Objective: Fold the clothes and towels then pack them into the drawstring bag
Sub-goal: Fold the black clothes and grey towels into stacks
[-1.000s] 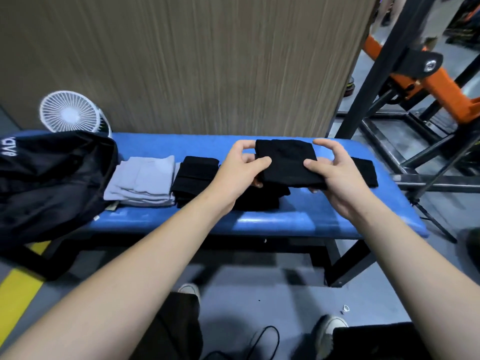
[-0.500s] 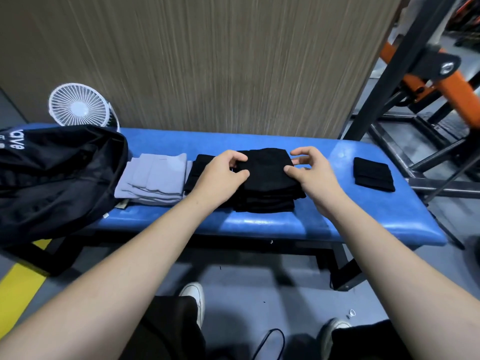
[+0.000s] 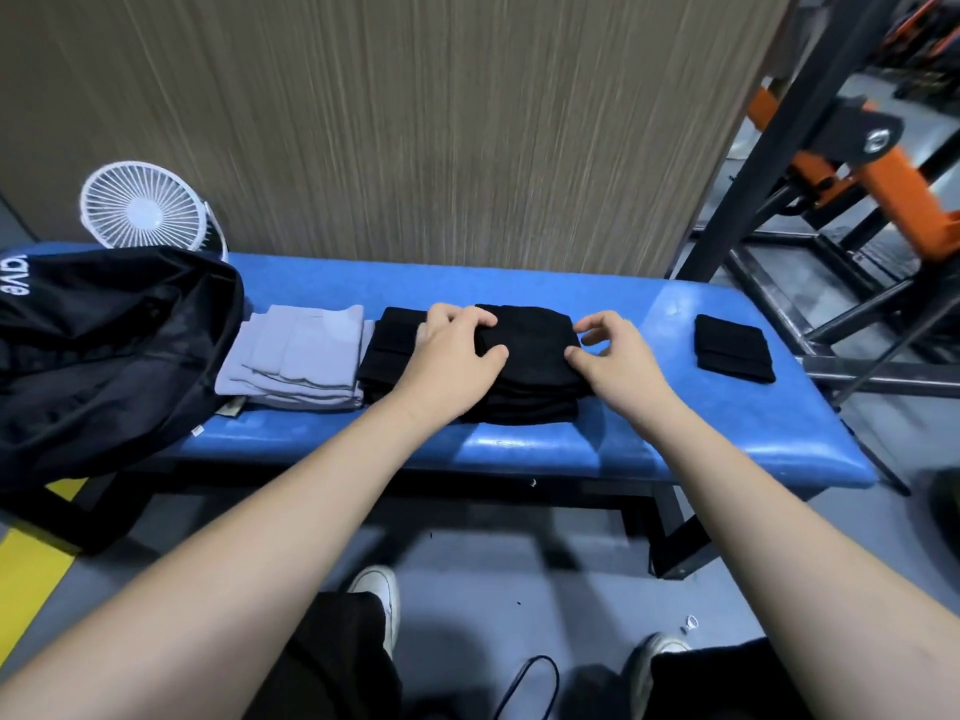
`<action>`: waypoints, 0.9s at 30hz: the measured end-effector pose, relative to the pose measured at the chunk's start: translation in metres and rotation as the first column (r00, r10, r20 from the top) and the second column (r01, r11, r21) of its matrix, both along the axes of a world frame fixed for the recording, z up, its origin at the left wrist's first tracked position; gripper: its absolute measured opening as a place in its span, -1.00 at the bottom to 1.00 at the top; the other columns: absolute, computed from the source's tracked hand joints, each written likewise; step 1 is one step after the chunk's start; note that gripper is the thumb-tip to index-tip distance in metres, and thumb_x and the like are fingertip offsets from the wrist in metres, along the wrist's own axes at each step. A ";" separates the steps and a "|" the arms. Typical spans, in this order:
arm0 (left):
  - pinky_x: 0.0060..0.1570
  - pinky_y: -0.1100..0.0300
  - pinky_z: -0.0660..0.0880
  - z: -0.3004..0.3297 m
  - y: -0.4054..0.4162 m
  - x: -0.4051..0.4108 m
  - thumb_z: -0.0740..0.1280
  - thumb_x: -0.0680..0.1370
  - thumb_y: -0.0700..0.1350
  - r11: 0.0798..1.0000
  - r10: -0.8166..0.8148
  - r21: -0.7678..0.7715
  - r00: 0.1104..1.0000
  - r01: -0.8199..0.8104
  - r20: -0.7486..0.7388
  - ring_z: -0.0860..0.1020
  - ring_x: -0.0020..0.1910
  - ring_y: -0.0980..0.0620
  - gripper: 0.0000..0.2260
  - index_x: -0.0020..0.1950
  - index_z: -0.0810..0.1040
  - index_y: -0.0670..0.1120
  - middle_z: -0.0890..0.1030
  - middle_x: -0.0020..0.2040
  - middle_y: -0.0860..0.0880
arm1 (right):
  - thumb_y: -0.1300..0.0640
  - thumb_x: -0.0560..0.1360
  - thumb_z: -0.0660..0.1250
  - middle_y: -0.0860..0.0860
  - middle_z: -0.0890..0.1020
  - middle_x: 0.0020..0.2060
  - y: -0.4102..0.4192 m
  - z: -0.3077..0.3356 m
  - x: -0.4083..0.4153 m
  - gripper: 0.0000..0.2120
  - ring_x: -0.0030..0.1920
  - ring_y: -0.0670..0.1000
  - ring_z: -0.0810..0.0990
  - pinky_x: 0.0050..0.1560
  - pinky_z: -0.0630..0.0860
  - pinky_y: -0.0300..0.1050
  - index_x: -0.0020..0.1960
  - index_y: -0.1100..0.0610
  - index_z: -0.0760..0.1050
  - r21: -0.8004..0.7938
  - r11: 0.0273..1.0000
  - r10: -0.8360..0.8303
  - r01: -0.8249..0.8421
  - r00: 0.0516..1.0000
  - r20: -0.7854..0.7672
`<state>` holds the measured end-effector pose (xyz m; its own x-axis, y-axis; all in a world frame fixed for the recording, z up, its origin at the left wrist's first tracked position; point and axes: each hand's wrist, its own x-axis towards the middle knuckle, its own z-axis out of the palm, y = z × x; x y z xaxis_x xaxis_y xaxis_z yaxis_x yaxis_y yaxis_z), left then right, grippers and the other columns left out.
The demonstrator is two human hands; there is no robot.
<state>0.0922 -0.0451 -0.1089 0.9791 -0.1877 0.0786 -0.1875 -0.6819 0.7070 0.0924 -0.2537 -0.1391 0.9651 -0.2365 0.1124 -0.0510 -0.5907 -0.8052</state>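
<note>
Both hands, left hand (image 3: 457, 350) and right hand (image 3: 613, 356), fingers loosely open, should square the black stack (image 3: 524, 366) evenly.

A blue bench (image 3: 675, 428) is carrying a black bag (image 3: 104, 345) with white lettering, grey folded clothes (image 3: 301, 356), black folded stacks (image 3: 524, 366) and a white fan (image 3: 143, 207) at far left.

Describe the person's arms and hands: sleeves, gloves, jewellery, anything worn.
Both forearms are bare up to the frame edge, with no sleeves in view. The left hand and right hand wear no gloves, and no rings, watch or wristband show on either.
</note>
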 end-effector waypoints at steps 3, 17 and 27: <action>0.45 0.05 0.15 0.001 -0.001 -0.005 0.26 0.61 0.04 0.987 -0.030 0.163 0.967 -0.012 0.253 0.18 0.50 -0.02 -0.60 0.45 0.39 0.03 0.20 0.53 0.02 | -0.02 0.59 0.30 0.06 0.44 0.27 -0.001 0.001 -0.002 -0.69 0.27 0.08 0.42 0.36 0.36 -0.01 0.31 -0.03 0.47 -0.096 0.995 -0.007 0.013 0.998 0.062; 0.57 -0.03 -0.17 -0.017 -0.004 -0.004 -0.04 0.67 0.20 0.768 -0.291 0.619 0.950 0.163 0.111 -0.18 0.60 0.14 -0.46 0.63 -0.07 0.13 -0.11 0.63 0.15 | -0.20 0.65 0.10 -0.14 0.02 0.61 0.002 -0.014 -0.005 -0.47 0.59 -0.03 0.05 0.54 0.05 0.15 0.58 -0.20 0.09 -0.321 0.864 0.339 -0.388 0.919 -0.199; 0.42 0.16 0.07 0.009 -0.052 -0.011 0.16 0.59 0.12 0.943 -0.231 0.326 0.841 0.069 0.489 0.39 0.35 0.01 -0.65 0.27 0.57 0.03 0.53 0.27 0.08 | 0.01 0.56 0.34 -0.02 0.58 0.13 -0.088 -0.009 -0.013 -0.76 0.17 0.04 0.55 0.26 0.44 0.14 0.20 0.01 0.53 -0.210 0.967 -0.128 0.147 0.987 0.100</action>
<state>0.0815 -0.0969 -0.1002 0.7683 -0.4221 0.4813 -0.5843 -0.7695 0.2578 0.0798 -0.3414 -0.1484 0.9097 -0.3273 0.2554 -0.0808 -0.7429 -0.6645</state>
